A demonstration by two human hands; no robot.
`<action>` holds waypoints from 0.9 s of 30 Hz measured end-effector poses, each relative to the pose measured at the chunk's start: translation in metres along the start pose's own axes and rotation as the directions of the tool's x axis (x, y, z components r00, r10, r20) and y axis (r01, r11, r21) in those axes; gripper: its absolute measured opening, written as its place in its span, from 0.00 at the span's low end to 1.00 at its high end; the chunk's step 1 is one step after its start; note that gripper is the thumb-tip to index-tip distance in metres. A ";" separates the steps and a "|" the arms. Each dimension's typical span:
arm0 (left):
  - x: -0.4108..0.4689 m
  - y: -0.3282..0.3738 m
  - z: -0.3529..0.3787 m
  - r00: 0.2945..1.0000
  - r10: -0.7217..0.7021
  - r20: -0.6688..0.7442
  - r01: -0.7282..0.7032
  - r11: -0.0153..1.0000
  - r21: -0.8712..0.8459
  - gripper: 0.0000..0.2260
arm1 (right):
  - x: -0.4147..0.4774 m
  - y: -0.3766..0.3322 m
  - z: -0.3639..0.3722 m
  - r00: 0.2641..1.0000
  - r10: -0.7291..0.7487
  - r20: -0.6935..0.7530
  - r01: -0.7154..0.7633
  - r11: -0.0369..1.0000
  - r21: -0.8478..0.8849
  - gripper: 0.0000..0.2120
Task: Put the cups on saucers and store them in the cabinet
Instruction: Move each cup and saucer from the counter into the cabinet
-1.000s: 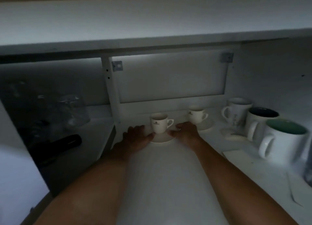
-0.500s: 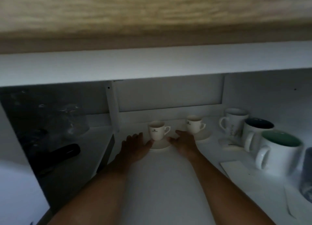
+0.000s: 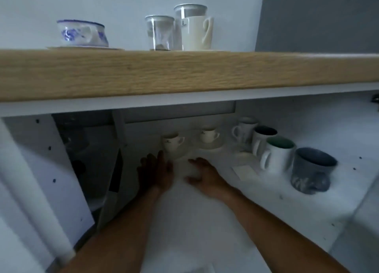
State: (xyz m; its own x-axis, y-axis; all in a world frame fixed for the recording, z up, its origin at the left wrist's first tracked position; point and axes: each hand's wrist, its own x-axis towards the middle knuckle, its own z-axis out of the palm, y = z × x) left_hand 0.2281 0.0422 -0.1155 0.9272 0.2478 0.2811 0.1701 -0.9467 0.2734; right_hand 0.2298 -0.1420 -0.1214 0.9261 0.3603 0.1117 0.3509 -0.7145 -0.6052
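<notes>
Two small white espresso cups stand on white saucers on the cabinet shelf (image 3: 194, 221). The nearer cup (image 3: 171, 143) sits on its saucer (image 3: 181, 155) just beyond my fingers. The second cup (image 3: 208, 135) on its saucer (image 3: 211, 145) stands behind and to the right. My left hand (image 3: 156, 174) lies just left of the near saucer, fingers spread, holding nothing. My right hand (image 3: 202, 173) hovers just in front of that saucer, fingers apart and empty. Both are blurred.
Several larger mugs line the shelf's right side: a white one (image 3: 244, 129), a dark-lined one (image 3: 263, 138), a green-lined one (image 3: 279, 154) and a grey one (image 3: 311, 170). A wooden counter edge (image 3: 184, 73) overhangs the cabinet, carrying a blue-patterned cup (image 3: 82, 33), glass jars (image 3: 159, 32) and a cream mug (image 3: 198, 32). A dark compartment (image 3: 88, 149) lies left.
Both hands have let go of the near saucer and drawn back towards me. The view has tilted upward, bringing the counter top and its items into sight.
</notes>
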 end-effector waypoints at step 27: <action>-0.265 0.011 -0.253 0.665 0.700 0.261 -0.706 0.703 -0.084 0.31 | -0.316 -0.153 -0.142 0.991 0.103 -0.086 -0.131 0.892 -0.433 0.47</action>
State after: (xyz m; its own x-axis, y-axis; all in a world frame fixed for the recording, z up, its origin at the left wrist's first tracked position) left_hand -0.0998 0.0184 0.0458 0.8228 -0.5515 0.1377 -0.5636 -0.8230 0.0713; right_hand -0.0968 -0.2310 0.0478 0.9659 0.2314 0.1164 0.2518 -0.9441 -0.2126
